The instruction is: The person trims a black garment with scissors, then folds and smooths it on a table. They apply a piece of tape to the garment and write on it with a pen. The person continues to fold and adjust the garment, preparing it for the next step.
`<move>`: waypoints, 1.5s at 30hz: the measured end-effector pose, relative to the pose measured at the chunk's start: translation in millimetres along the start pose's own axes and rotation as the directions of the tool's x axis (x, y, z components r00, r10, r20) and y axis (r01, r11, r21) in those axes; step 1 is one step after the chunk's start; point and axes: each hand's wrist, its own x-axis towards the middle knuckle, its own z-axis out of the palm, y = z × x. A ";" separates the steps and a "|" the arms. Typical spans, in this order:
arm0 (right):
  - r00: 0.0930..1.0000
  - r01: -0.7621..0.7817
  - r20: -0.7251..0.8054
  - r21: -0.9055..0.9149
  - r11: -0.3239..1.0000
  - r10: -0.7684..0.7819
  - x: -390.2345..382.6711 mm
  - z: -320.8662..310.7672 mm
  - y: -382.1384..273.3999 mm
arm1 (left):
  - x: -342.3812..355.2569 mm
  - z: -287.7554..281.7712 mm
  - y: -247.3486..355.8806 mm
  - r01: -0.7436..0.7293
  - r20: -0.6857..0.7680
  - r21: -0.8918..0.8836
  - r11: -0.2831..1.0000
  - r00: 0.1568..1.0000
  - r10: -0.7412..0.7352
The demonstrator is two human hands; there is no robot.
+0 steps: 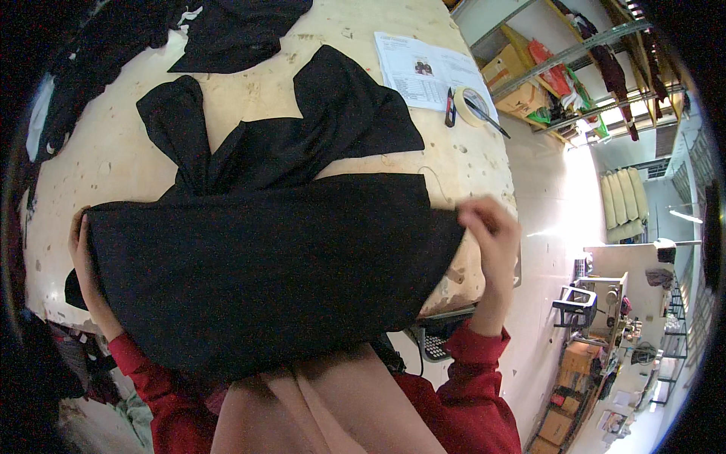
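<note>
A wide piece of black fabric [272, 265] is stretched across in front of me, its lower part hanging over the table's near edge. My left hand [85, 257] grips its upper left corner, the fingers partly hidden by the cloth. At the opposite end, my right hand [493, 227] pinches the right corner between thumb and fingers, slightly blurred. Just beyond lies more black cloth [318, 140], crumpled into curved folds; whether it joins the stretched piece I cannot tell.
The worn, pale tabletop [469, 163] carries printed sheets [404, 72], a tape roll [472, 106], a red-and-black cutter [451, 108] and a dark pen [497, 124]. Further black garments [234, 34] lie at the far left. Shelving [575, 53] with boxes stands right, beyond a pale floor [541, 227].
</note>
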 end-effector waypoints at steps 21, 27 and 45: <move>0.953 0.298 0.134 -0.588 0.752 -0.273 67.7 69.0 75.4 | -3.0 5.8 17.5 0.055 0.018 -0.189 0.980 0.998 -0.053; 0.985 -0.002 0.173 0.073 0.997 -0.010 56.7 26.8 26.2 | -31.1 -21.5 81.2 -0.127 -0.156 -0.004 0.992 0.980 0.125; 0.976 -0.048 -0.195 0.245 0.968 0.098 -28.6 -87.9 30.2 | -114.4 -47.7 133.1 0.201 -0.015 -0.332 0.922 0.976 -0.219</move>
